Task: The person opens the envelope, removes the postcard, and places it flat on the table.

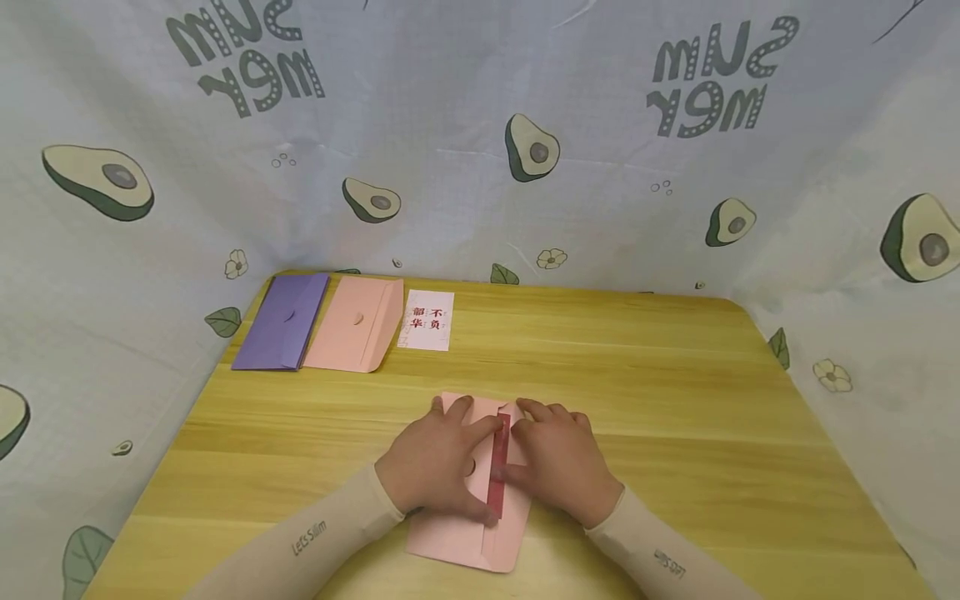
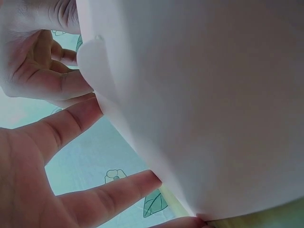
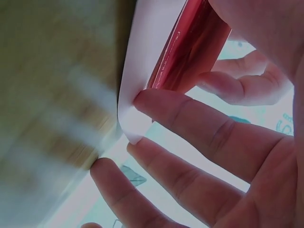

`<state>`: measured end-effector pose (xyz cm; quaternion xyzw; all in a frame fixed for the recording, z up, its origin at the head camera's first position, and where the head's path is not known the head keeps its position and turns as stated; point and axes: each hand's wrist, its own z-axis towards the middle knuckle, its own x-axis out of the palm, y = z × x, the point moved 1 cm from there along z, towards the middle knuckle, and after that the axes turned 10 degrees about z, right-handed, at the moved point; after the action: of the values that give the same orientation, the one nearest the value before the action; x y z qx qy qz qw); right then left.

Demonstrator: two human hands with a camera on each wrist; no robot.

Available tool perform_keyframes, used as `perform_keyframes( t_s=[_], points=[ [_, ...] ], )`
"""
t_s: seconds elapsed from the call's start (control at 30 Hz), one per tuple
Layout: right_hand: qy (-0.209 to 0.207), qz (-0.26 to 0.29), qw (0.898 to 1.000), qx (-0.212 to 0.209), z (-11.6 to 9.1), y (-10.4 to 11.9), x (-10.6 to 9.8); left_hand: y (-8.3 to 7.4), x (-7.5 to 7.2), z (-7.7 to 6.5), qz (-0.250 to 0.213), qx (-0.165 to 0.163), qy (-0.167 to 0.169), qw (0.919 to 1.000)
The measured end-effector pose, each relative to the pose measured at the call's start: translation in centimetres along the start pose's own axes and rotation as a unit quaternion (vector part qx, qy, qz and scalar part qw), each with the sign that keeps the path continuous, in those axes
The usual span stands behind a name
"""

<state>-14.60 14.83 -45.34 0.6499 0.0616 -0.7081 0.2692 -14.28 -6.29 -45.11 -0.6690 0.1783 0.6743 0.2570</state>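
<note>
A pink envelope [image 1: 450, 533] lies on the wooden table under both hands, its flap turned out to the right. A shiny red card [image 1: 499, 500] with fine pale print stands at the envelope's mouth. My left hand [image 1: 435, 458] spreads over the envelope; its thumb and index finger reach towards the card's two ends, while other fingers touch the envelope's edge. From the other side, my right hand [image 1: 566, 462] pinches the red card between thumb and index fingertip, seen close in the right wrist view beside the red card [image 3: 190, 52]. How deep the card sits is hidden.
At the far left of the table lie purple envelopes [image 1: 281, 321], a second pink envelope [image 1: 352, 325] and a white card with red characters [image 1: 426, 321]. A pale curtain [image 1: 465, 100] printed with avocados hangs behind and along the sides of the table [image 1: 675, 383].
</note>
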Motion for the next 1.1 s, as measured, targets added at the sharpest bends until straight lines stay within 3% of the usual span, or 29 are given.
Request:
perform_keyframes(
  t_s=[0.33, 0.8, 1.1],
  points=[
    [0.010, 0.029, 0.999, -0.013, 0.1, -0.8, -0.2, -0.1, -0.1, 0.0, 0.001, -0.006, 0.007, 1.0000],
    [0.033, 0.085, 0.996, 0.025, 0.0, -1.1, -0.8, -0.3, -0.1, 0.0, 0.000, -0.003, 0.009, 1.0000],
    [0.032, 0.092, 0.995, 0.019, -0.1, -1.5, -0.9, -0.1, -0.1, 0.0, 0.006, -0.008, 0.017, 0.9998]
  ],
)
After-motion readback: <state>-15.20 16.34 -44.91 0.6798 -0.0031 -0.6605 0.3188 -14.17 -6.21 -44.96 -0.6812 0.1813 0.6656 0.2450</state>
